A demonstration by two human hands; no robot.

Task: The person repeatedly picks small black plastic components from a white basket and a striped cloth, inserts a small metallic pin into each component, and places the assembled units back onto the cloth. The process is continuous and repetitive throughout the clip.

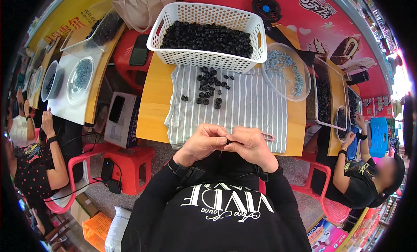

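Observation:
My left hand (202,143) and my right hand (253,147) meet in front of my chest, at the near edge of a striped grey cloth (256,113). Both are closed, fingertips pinching a small black part (228,142) that is mostly covered by the fingers. A pink looped handle (269,136) shows beside the right hand; whether it is held or lies on the cloth, I cannot tell. Farther up the cloth lies a loose group of small round black parts (206,87). Beyond it stands a white perforated basket (195,59) heaped with similar black pieces.
A round clear tray (290,83) of small pale-blue pieces sits right of the basket. A small black fan (266,9) stands behind. Left are a red stool (126,165) and a phone (139,50). Other people work at tables on both sides, one person (365,178) at right.

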